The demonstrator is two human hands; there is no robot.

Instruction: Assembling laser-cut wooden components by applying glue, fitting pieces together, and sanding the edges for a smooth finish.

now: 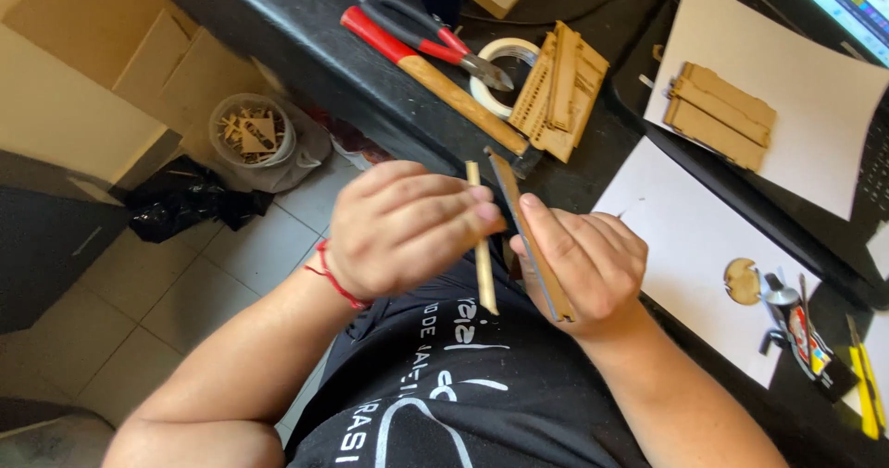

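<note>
While both hands hover over the lap beside the black bench [306,33], the left hand [403,227] pinches a thin pale wood strip [482,264] w/ fingers pressed together on its upper part; strip stands near upright, lower end over the black shirt. Right hand [583,264] grips a flat, longer slat [532,237], thumb along its edge, fingers curled round it; slat is tilted, just beside the strip, can't tell if touching. On bench: red-handled pliers [435,37] lying across a wooden-handled hammer [435,79], tape roll [505,61], stack of laser-cut wood pieces [560,93]. More wood panels [722,112] on white paper [796,70]. Tub of wood scraps [252,130] on floor.
</note>
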